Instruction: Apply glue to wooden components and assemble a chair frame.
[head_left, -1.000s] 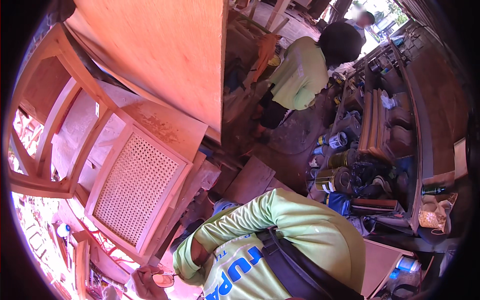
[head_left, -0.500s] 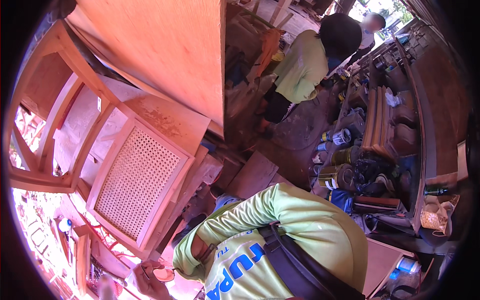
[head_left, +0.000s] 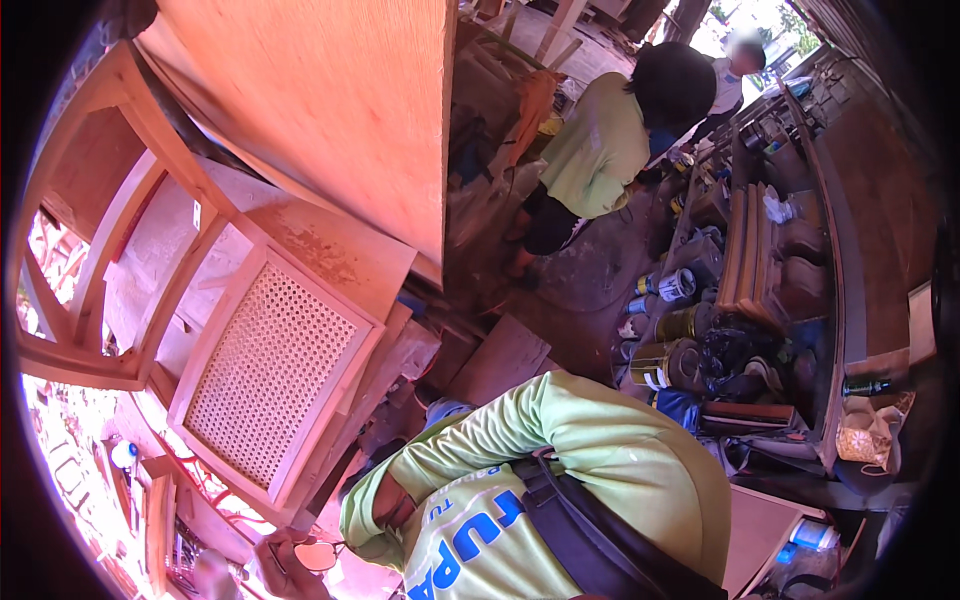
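Note:
At the lower left edge, what appears to be my left hand [head_left: 280, 568] has its fingers closed on a pair of eyeglasses [head_left: 317, 557] with a thin dark frame. The forearm behind it is out of view. My right arm, in a light green sleeve [head_left: 480, 430], folds across my chest. Only a bit of skin of my right hand [head_left: 394, 502] shows between the folds of sleeve, its fingers hidden. Close by the eyeglasses stands a wooden chair [head_left: 172, 415] with a woven cane panel [head_left: 275, 370].
A large plywood panel [head_left: 310, 110] rises behind the chair. Beyond, a person in a green shirt [head_left: 595, 150] bends over, and another person [head_left: 735, 85] is farther back. Paint cans [head_left: 665, 365], stacked curved wood pieces [head_left: 745, 245] and a bottle [head_left: 866, 386] lie along the right.
The eyeglasses have shifted slightly left and down with my hand, and their lens now shows more fully. My right arm stays folded. The bending person has barely moved.

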